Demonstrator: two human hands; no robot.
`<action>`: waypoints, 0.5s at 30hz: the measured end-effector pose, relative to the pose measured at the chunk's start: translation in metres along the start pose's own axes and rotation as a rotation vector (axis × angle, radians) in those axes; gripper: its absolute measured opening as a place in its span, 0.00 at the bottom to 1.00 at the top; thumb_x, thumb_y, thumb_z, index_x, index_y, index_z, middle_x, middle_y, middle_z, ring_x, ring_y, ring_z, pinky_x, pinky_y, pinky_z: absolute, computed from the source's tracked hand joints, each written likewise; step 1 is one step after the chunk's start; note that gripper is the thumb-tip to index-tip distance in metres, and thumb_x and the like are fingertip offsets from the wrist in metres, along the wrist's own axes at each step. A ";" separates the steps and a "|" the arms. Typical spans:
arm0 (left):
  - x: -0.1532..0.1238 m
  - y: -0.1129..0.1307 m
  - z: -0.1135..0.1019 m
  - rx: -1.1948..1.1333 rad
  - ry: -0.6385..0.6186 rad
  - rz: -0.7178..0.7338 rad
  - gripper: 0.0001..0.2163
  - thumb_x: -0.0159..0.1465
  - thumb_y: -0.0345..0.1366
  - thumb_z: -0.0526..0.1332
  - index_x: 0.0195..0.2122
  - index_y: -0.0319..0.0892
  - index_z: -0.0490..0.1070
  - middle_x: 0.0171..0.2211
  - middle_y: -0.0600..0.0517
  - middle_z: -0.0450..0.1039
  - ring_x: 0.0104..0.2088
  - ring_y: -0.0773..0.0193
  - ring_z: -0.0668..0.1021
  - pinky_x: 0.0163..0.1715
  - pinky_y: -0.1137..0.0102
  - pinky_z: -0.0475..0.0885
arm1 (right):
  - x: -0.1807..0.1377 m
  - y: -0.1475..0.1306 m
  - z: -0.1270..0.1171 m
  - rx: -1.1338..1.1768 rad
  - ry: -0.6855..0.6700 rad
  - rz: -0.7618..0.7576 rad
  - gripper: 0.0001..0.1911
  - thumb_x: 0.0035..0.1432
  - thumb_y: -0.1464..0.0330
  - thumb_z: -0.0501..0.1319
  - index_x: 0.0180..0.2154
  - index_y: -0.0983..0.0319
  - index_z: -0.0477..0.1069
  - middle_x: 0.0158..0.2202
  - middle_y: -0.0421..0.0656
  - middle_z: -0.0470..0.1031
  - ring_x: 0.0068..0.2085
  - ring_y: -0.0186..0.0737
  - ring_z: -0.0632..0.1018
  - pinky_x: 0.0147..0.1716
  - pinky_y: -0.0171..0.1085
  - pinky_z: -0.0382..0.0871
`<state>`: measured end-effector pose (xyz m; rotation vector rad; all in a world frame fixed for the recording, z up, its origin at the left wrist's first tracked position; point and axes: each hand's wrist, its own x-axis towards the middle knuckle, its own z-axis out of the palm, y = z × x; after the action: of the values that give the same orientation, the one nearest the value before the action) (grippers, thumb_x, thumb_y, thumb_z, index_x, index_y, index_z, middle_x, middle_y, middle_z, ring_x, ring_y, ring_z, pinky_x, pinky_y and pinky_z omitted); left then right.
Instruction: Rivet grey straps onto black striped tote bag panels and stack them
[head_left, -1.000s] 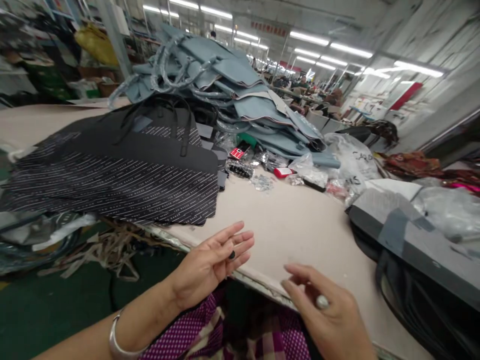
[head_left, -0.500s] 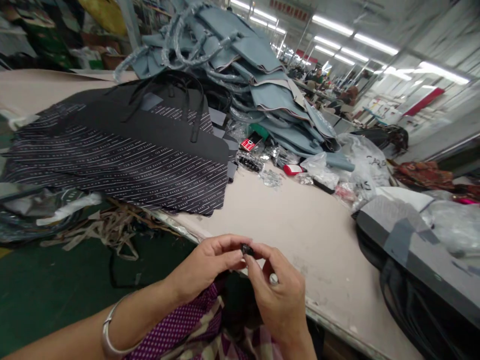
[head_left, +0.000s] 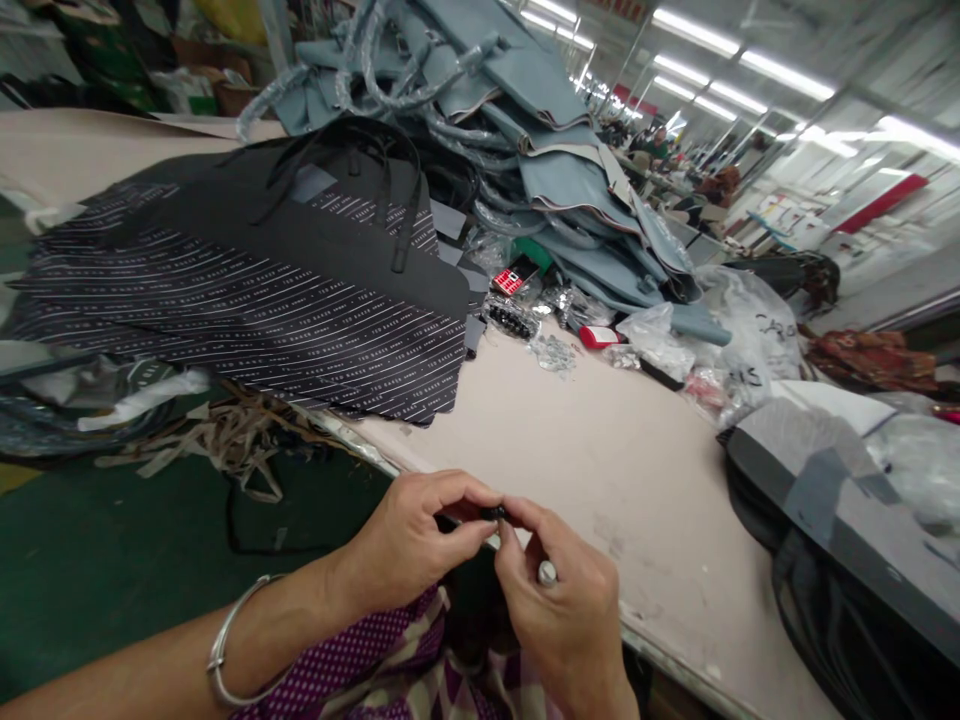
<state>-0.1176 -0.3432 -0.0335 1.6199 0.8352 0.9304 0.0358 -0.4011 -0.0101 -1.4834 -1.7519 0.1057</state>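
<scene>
Between the fingertips of both hands is a small black piece (head_left: 493,513), too small to make out its kind. My left hand (head_left: 424,530) pinches it from the left with thumb and forefinger, and a silver bangle (head_left: 219,650) circles that wrist. My right hand (head_left: 559,575) grips the same piece from the right, fingers curled. A metallic round-ended object (head_left: 547,573) pokes out of the right fist; the rest of it is hidden. Both hands are at the near edge of the pale worktable (head_left: 600,450).
Black printed bag panels with handles (head_left: 300,290) lie at left. Behind them rises a heap of blue-grey bags (head_left: 555,180). Small metal parts (head_left: 553,355), a red-and-white item (head_left: 600,337) and plastic bags (head_left: 757,330) sit mid-table. A dark bag stack (head_left: 847,500) stands at right.
The black piece has turned in the fingers and shows less of itself. The metallic end stands out more from the right hand. The view has shifted slightly.
</scene>
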 end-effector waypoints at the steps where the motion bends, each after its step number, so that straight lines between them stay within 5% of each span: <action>1: 0.000 -0.001 0.000 0.035 0.008 0.048 0.08 0.59 0.27 0.62 0.39 0.39 0.79 0.34 0.51 0.81 0.33 0.67 0.81 0.36 0.74 0.75 | 0.000 0.000 0.002 -0.020 0.014 -0.015 0.10 0.59 0.75 0.57 0.40 0.65 0.76 0.29 0.43 0.80 0.21 0.33 0.75 0.24 0.31 0.73; 6: 0.001 -0.005 0.002 0.126 0.037 0.279 0.09 0.60 0.23 0.61 0.39 0.38 0.77 0.35 0.50 0.80 0.35 0.67 0.81 0.39 0.75 0.74 | -0.001 -0.001 0.009 -0.085 0.037 0.025 0.09 0.59 0.73 0.55 0.38 0.64 0.73 0.28 0.42 0.78 0.23 0.35 0.76 0.27 0.33 0.73; 9: 0.002 -0.005 0.005 0.120 0.058 0.292 0.08 0.60 0.23 0.61 0.38 0.38 0.76 0.34 0.50 0.80 0.35 0.67 0.80 0.38 0.75 0.73 | 0.000 -0.001 0.011 -0.070 0.022 0.130 0.09 0.60 0.72 0.54 0.37 0.62 0.73 0.27 0.41 0.76 0.26 0.36 0.76 0.27 0.34 0.71; 15: 0.011 0.002 0.012 -0.310 0.070 -0.300 0.05 0.52 0.30 0.63 0.31 0.39 0.70 0.25 0.54 0.73 0.26 0.68 0.74 0.27 0.75 0.68 | 0.005 -0.002 0.014 0.024 0.033 0.301 0.09 0.59 0.67 0.57 0.35 0.58 0.76 0.30 0.41 0.79 0.29 0.38 0.79 0.28 0.32 0.71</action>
<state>-0.1015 -0.3398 -0.0318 1.1648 0.9041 0.8571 0.0260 -0.3913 -0.0159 -1.7120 -1.4859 0.2544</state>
